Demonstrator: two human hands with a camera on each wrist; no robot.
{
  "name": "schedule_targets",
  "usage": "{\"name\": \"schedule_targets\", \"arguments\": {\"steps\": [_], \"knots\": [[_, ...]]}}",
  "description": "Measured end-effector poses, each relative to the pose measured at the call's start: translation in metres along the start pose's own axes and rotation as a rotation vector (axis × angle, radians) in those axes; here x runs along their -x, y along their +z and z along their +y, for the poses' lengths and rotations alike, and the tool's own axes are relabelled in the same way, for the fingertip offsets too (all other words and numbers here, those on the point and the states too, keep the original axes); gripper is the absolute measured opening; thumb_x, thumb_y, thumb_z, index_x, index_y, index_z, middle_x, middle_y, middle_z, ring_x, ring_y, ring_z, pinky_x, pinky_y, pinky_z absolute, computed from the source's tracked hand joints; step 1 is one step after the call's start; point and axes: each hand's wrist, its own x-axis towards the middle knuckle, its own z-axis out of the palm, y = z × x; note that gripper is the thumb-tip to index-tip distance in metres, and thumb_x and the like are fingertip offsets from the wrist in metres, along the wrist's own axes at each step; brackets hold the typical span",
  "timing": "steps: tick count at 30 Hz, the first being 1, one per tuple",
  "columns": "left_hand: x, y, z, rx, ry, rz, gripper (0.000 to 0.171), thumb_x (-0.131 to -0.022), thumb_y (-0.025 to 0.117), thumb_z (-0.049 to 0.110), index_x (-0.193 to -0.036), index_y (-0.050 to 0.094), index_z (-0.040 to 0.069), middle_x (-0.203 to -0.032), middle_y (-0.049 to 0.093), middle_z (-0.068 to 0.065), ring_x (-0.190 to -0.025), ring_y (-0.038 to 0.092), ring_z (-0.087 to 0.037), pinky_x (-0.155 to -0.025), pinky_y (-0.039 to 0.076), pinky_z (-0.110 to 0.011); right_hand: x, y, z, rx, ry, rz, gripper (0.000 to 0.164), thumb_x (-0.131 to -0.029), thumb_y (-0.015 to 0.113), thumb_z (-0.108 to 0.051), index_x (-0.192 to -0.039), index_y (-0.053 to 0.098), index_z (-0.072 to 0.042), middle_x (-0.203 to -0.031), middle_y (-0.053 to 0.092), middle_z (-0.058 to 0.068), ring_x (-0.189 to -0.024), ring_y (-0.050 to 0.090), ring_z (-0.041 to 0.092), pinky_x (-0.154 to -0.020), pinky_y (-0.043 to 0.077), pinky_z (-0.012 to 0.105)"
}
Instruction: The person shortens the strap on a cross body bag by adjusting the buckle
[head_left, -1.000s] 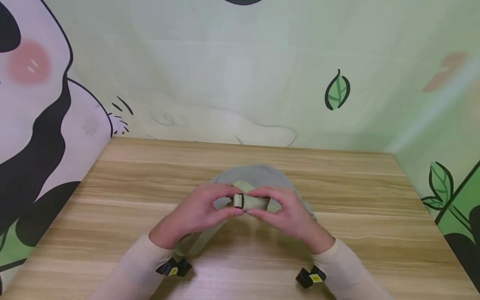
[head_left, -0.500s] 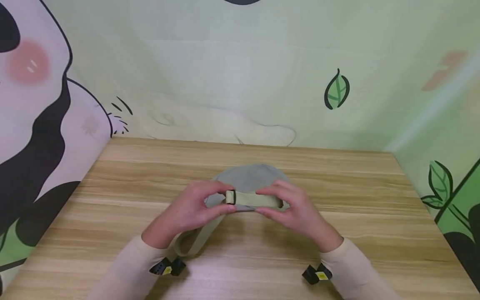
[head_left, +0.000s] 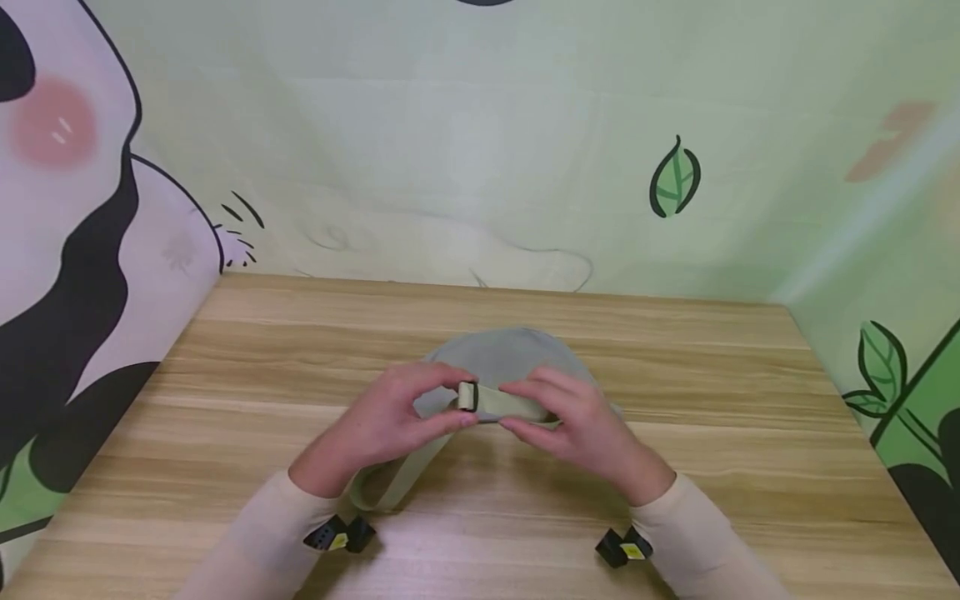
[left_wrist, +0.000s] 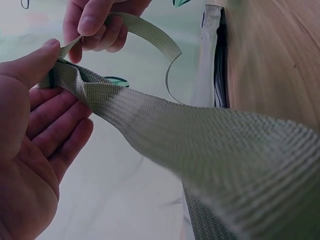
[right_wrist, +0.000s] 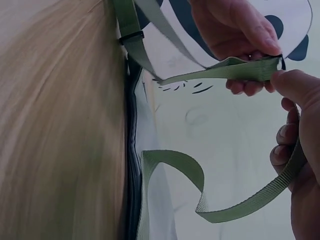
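Note:
A grey bag point(head_left: 502, 354) with a rounded top edge lies on the wooden table, behind both hands. Its pale green webbing strap point(head_left: 513, 402) runs between them. Thumb and fingers of my left hand point(head_left: 382, 417) pinch the strap at a black slide buckle point(head_left: 469, 397). My right hand point(head_left: 588, 417) pinches the strap just right of the buckle. In the right wrist view a slack length of strap point(right_wrist: 245, 207) droops from the right hand to the bag. Broad webbing point(left_wrist: 190, 132) leads from the left hand across the left wrist view.
A strap loop point(head_left: 386, 487) rests on the table point(head_left: 510, 542) below the left hand. The right wrist view shows a second black slider point(right_wrist: 131, 37) and the bag's dark zipper point(right_wrist: 132, 130). Printed walls point(head_left: 450, 167) stand behind and at the sides.
The hands drew apart along the strap, baring more webbing between them, then came somewhat closer again. The right hand moved right, then back left. Both kept hold of the strap.

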Motion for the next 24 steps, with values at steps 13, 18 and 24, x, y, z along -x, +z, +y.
{"name": "schedule_targets", "arguments": {"steps": [13,18,24], "knots": [[-0.006,0.000,0.003,0.003,-0.017,-0.088,0.031,-0.091,0.089,0.020,-0.119,0.078,0.013,-0.113,0.080,0.006,-0.105,0.073,-0.010,-0.096,0.062,-0.037,-0.007,0.007,-0.006,-0.014,-0.017,-0.046,0.038,-0.110,0.063,-0.033,-0.123,0.076,0.001,-0.095,0.071,0.005,-0.073,0.060,0.010,-0.067,0.052,0.016],[-0.005,0.000,0.003,-0.007,-0.071,-0.133,0.029,-0.092,0.089,0.023,-0.118,0.080,0.013,-0.111,0.081,0.007,-0.103,0.074,-0.008,-0.094,0.063,-0.036,-0.005,0.008,-0.006,-0.009,0.033,-0.104,0.038,-0.108,0.067,-0.032,-0.127,0.074,0.001,-0.099,0.072,0.006,-0.076,0.061,0.010,-0.069,0.053,0.016],[0.000,-0.004,0.003,-0.016,-0.142,-0.111,0.028,-0.091,0.089,0.020,-0.118,0.081,0.014,-0.109,0.081,0.006,-0.097,0.072,-0.009,-0.089,0.063,-0.040,0.005,0.002,-0.001,0.010,0.117,-0.093,0.033,-0.103,0.077,-0.026,-0.125,0.073,-0.003,-0.097,0.070,0.004,-0.076,0.057,0.010,-0.067,0.050,0.018]]}}
